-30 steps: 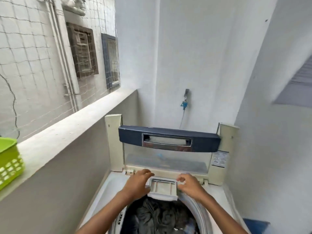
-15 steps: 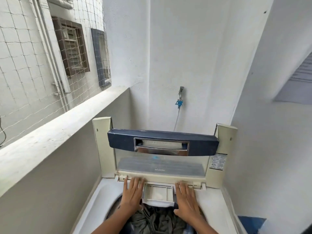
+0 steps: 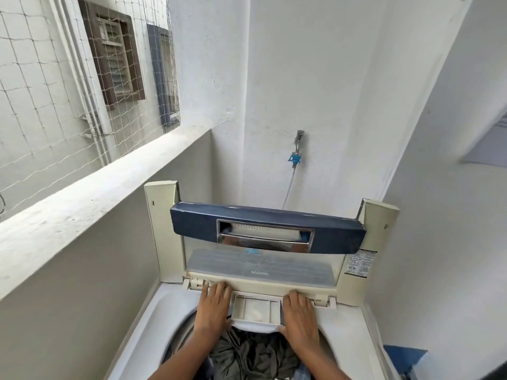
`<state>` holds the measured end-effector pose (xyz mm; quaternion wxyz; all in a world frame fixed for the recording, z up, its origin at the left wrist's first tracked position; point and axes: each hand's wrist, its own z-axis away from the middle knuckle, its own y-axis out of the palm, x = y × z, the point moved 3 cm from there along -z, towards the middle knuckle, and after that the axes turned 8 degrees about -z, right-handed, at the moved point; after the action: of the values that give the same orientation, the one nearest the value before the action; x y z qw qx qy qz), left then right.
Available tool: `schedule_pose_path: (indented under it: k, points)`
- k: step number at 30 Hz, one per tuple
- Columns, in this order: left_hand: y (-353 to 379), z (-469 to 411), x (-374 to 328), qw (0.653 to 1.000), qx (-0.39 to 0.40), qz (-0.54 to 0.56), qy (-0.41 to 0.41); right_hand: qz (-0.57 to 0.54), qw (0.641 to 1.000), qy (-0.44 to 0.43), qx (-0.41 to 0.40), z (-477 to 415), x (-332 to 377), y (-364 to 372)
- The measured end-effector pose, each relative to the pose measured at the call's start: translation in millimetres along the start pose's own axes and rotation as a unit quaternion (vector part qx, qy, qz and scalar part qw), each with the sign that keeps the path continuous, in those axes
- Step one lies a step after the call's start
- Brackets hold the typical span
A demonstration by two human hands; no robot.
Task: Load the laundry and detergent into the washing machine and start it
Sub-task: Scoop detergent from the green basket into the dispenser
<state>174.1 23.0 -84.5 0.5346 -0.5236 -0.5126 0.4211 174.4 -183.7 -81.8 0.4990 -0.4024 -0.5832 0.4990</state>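
Lays the left hand [image 3: 212, 305] flat at 9 o'clock of the detergent drawer [image 3: 258, 309], fingers straight and together, gripping nothing, thumb against the drawer's near corner. Mirrors that with the right hand [image 3: 300, 311] at 3 o'clock: likewise flat and unclenched, thumb touching the other near corner. Reads as a two-sided brace, probably to slide the drawer squarely into its slot without skewing it. Looks to be the detergent step closing out, with lid and start not yet done.

Shows the drawer as a pale plastic tray at the 12 o'clock edge of the tub mouth, jutting a little over the opening, split into a wide middle bay between two narrow ones. Holds something whitish in the middle bay; powder or bare plastic, cannot tell.

Finds the laundry [image 3: 252, 355] at 6 o'clock of the drawer, down in the tub of the washing machine [image 3: 345, 325]: crumpled grey and dark cloth. Has the folded lid [image 3: 260, 266] upright at 12 o'clock, navy handle bar [image 3: 269, 231] topmost, a wall tap [image 3: 297, 149] above, a concrete ledge [image 3: 82, 204] off toward 10 o'clock.
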Motion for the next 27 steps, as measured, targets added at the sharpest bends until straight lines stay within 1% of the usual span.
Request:
schedule_pose_path:
  k: [5, 8, 16, 24, 27]
  points:
    - [-1, -3, -1, 1.0, -0.007, 0.011, -0.008, 0.004, 1.0, -0.005, -0.02, -3, 0, 2]
    - [1, -5, -2, 1.0, -0.012, 0.017, -0.01, 0.009, 0.999, -0.009, -0.046, -4, 0, 0]
    - [3, -12, -4, 0.997, -0.073, 0.0, -0.023, 0.025, 0.989, -0.026, -0.141, -16, -2, 7]
    - [16, -20, 3, 0.993, -0.114, -0.009, -0.025, 0.014, 0.983, -0.041, -0.176, -27, -8, 14]
    - [21, -22, 4, 0.989, -0.141, -0.016, -0.031, 0.016, 0.98, -0.05, -0.19, -29, -10, 18]
